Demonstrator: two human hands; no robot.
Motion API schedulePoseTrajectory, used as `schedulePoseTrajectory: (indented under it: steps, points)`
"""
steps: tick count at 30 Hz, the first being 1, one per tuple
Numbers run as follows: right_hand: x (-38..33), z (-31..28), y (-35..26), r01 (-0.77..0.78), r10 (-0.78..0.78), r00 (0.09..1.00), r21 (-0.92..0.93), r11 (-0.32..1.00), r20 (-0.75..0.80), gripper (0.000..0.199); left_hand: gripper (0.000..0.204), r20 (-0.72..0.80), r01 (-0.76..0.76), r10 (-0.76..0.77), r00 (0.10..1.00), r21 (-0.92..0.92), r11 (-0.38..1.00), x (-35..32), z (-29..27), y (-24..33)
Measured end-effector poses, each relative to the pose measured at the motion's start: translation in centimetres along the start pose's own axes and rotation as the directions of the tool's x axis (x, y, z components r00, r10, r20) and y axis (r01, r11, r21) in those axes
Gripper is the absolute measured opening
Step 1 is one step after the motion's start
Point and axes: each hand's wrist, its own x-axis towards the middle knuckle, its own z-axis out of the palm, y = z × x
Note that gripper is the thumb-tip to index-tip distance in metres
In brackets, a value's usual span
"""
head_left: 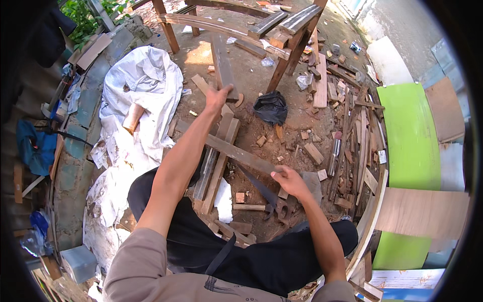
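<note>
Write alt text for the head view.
A person's left hand holds a wooden board and the right hand holds a long wooden strip. Nearby are a handsaw, white sheeting at left and wood scraps at right.

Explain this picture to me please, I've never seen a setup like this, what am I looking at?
There's no machine here, just a bare-handed person. The picture comes from a wide fisheye camera worn on the head, looking down, so straight edges bend near the rim. The left hand holds a wooden board by its near end; the right hand grips one end of a long wooden strip. On the dirt ground are a handsaw, wood offcuts and a black plastic bag, with white sheeting to the left.
</note>
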Motion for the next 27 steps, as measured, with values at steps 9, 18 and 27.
schedulePoseTrajectory:
  steps: [9, 18, 27]
  points:
    - [3.0, 1.2, 2.5, -0.032, 0.040, 0.997, -0.128, 0.991, 0.061, 0.057, 0.042, -0.177, 0.081, -0.167, 0.970, -0.414, 0.906, 5.7, 0.0, -2.4]
    - [4.6, 3.9, 1.2, -0.003, 0.021, 0.995, -0.191, 0.982, 0.093, 0.054, 0.046, -0.089, -0.009, -0.037, 0.995, -0.467, 0.884, 7.7, 1.6, 4.7]
    - [5.3, 2.8, 2.8, -0.009, 0.017, 0.998, -0.128, 0.992, 0.062, 0.057, 0.044, -0.025, 0.016, -0.020, 0.999, -0.172, 0.985, 24.5, 8.4, 12.3]
